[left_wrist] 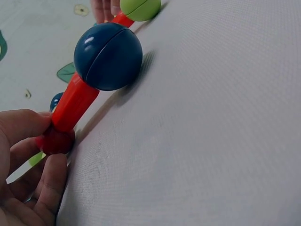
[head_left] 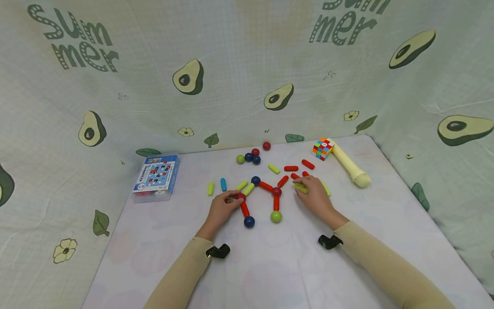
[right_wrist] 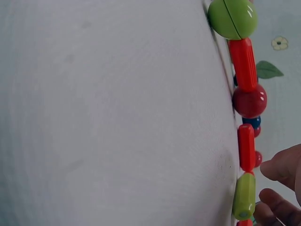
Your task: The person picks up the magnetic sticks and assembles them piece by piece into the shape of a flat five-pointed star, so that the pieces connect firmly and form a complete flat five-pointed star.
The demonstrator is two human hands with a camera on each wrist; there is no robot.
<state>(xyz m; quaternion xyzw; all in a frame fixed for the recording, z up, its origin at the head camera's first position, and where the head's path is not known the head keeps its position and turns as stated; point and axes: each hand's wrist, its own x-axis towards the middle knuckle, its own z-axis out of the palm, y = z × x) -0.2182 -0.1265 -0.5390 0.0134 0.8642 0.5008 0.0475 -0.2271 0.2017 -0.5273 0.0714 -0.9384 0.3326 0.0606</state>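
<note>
My left hand (head_left: 225,207) pinches a red ball (head_left: 241,197) between thumb and fingers. From that ball a red rod (left_wrist: 75,101) runs to a dark blue ball (left_wrist: 108,56), and a yellow-green rod (head_left: 249,189) leads toward another blue ball (head_left: 255,180). Red rods join that one to a second red ball (head_left: 276,192) and a green ball (head_left: 275,216). My right hand (head_left: 315,198) hovers over a loose yellow-green rod (right_wrist: 244,196). In the right wrist view its thumb and fingers are parted, just above the rod.
Loose red rods (head_left: 291,168) lie beyond the right hand. Several balls (head_left: 248,157) cluster at the back. A blue rod (head_left: 223,184) lies left, near a boxed set (head_left: 156,178). At the back right are a puzzle cube (head_left: 322,149) and a pale yellow tube (head_left: 349,164).
</note>
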